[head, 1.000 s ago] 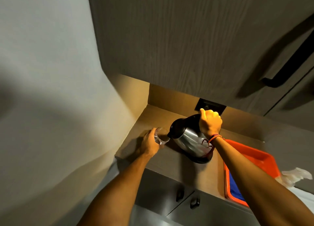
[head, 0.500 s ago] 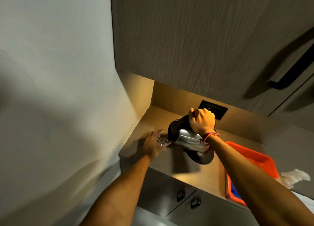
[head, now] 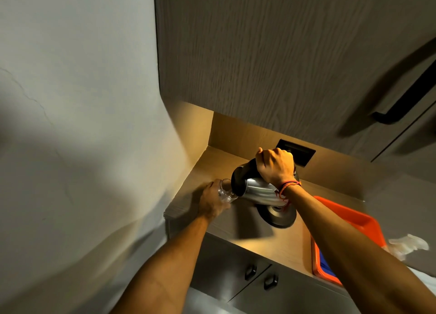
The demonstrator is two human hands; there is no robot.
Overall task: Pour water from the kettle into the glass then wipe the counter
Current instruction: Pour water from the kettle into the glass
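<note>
Desk [head: 278, 240]: a light wood-grain top set in a recess, lit warmly from above, with shadow under the kettle and behind the left hand.
Room: a pale plastered wall [head: 77, 115] fills the 9 o'clock side; a grey wood-grain upper cabinet [head: 271, 54] hangs at 12 o'clock, with a black bar handle [head: 405, 101] at 2 o'clock.
Back panel: a black recessed socket plate [head: 302, 152] sits behind the right hand.
Below the desk: grey cupboard doors with two small dark knobs [head: 260, 277] at 6 o'clock.
Kettle [head: 259, 192]: steel body with a black top, lifted off the desk and tipped far over, spout toward 9 o'clock, dark underside facing the camera.
Glass [head: 225, 192]: clear, at the desk's 9 o'clock end, its mouth just at the kettle's spout; whether it rests on the desk cannot be told.
Right hand [head: 274, 167]: grip closed tight around the kettle's handle; red thread bands on the wrist.
Left hand [head: 213, 199]: grip wrapped round the glass.
Tray [head: 354, 221]: orange, at 4 o'clock on the desk, partly hidden by the right forearm, something blue inside.
Far edge: a crumpled whitish thing [head: 408, 245] at 4 o'clock beyond the tray.
</note>
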